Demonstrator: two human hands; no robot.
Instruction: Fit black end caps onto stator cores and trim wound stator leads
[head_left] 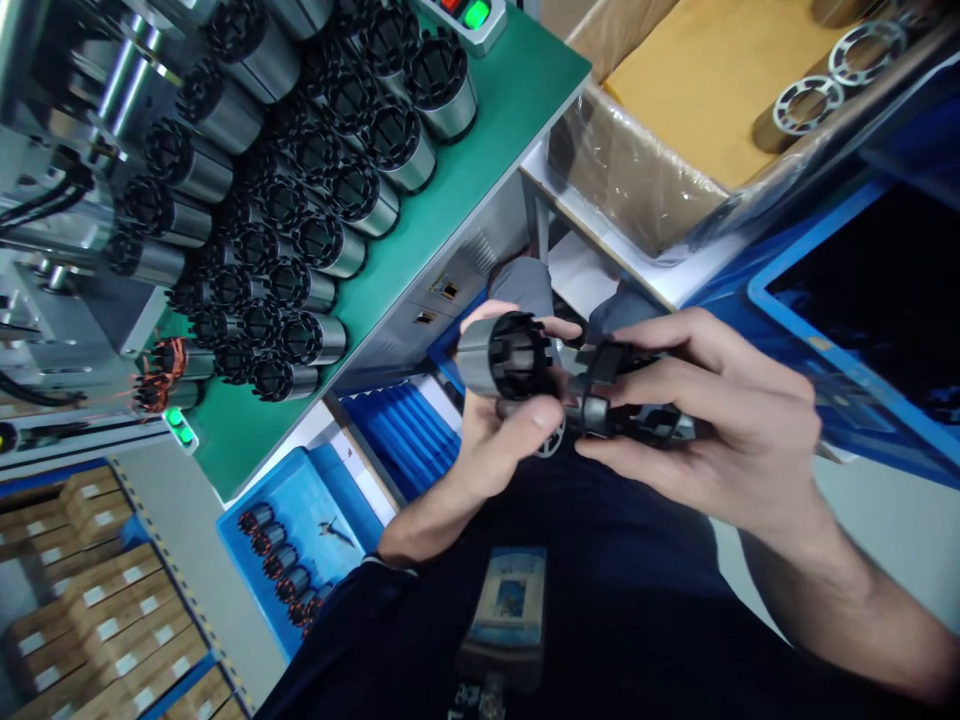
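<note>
In front of my body, my left hand (491, 445) is closed around a silver motor stator core (478, 357) with a black toothed plastic insulator (519, 355) at its right end. Below it, by my left thumb, shows part of a slotted bare metal ring (553, 440); most of it is hidden. My right hand (724, 415) pinches several black plastic insulator pieces (598, 385) between thumb and fingers. These pieces are close beside the stator core, and whether they touch it I cannot tell.
Many stator cores with black insulators (330, 240) stand on the green workbench (427, 220), beside a machine. A blue bin (315, 480) holds copper-wound stators and pliers. At upper right, a lined carton (630, 170) holds bare stator cores (806, 105). Stacked cardboard boxes (105, 600) are at lower left.
</note>
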